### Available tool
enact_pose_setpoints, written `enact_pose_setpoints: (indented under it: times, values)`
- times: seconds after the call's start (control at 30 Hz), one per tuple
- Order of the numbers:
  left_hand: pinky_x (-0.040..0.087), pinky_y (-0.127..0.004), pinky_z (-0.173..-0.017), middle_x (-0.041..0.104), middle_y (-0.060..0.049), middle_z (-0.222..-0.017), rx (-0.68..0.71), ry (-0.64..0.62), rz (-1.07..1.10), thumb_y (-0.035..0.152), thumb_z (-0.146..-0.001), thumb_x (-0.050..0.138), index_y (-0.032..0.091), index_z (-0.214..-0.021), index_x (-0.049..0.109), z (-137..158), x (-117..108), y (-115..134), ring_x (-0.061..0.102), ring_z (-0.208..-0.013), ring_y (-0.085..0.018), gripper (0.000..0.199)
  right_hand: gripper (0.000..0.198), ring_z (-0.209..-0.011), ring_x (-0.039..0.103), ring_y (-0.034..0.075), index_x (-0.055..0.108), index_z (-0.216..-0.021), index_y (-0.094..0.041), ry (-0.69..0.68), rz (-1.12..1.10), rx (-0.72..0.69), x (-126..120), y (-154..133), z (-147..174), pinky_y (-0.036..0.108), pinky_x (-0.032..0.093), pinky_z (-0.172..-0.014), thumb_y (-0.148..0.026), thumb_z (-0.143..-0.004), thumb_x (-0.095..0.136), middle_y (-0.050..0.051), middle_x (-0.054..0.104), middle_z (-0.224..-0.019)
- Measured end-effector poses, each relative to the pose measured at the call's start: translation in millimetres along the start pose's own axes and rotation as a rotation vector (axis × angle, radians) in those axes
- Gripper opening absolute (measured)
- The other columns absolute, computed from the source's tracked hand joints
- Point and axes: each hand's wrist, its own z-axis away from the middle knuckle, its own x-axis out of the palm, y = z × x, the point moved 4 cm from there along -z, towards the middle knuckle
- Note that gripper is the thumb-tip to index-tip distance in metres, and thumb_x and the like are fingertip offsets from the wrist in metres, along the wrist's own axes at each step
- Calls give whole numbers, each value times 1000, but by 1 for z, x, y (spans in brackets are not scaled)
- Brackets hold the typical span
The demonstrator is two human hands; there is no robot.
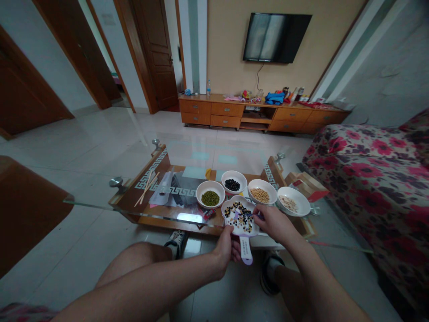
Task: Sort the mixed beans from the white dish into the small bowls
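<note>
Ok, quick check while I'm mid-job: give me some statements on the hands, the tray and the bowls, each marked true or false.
1. The left hand holds the white tray. True.
2. The right hand holds the chopsticks. False: it holds a slim purple utensil; the chopsticks lie at the left of the glass table.
3. Four white bowls stand on the glass table. True.
4. The bowl of green beans is the rightmost bowl. False: it is the leftmost; the rightmost bowl holds pale pieces.
5. The tray holds only black beans. False: lighter pieces are mixed in with the black ones.
6. The bowl of black beans stands beyond the tray. True.
</note>
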Motion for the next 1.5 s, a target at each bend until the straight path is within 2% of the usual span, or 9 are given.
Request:
enact_pose_setpoints:
  times: [0.33,0.57,0.97,1.23,1.5]
  values:
    - [23,-25,-49,49,-1,-47,2,-17,8,51,-93,18,15,-55,54,-2,-1,-1,39,-37,-10,63,17,-75,60,17,65,-85,-20,6,-13,-18,1,1,0,24,36,-64,-31,-85,52,7,69,-85]
    - [24,-25,-49,49,0,-47,5,-21,7,67,-87,26,17,-58,53,-4,-1,-2,40,-39,-10,64,17,-75,60,17,65,-86,-20,-4,-10,-5,0,1,-1,24,36,-63,-31,-85,52,7,69,-85]
    - [23,-26,-50,50,-2,-49,13,-24,-2,54,-93,18,15,-57,54,-4,-1,-2,40,-39,-10,64,19,-78,61,18,65,-87,-20,-5,-18,-17,2,0,0,25,36,-64,-33,-86,52,7,69,-86]
    - [24,-26,-51,50,-2,-50,24,-28,-11,63,-88,23,16,-57,54,-1,-1,-1,40,-41,-10,64,20,-78,61,18,66,-89,-19,-13,-12,-3,1,0,-1,25,36,-65,-33,-86,52,8,69,-88]
    - [23,-26,-51,49,-2,-48,18,-13,-15,60,-89,21,17,-57,53,-3,-1,-2,39,-40,-11,63,20,-77,61,18,65,-89,-20,-9,-23,-13,3,1,-1,25,36,-64,-34,-87,51,7,70,-88]
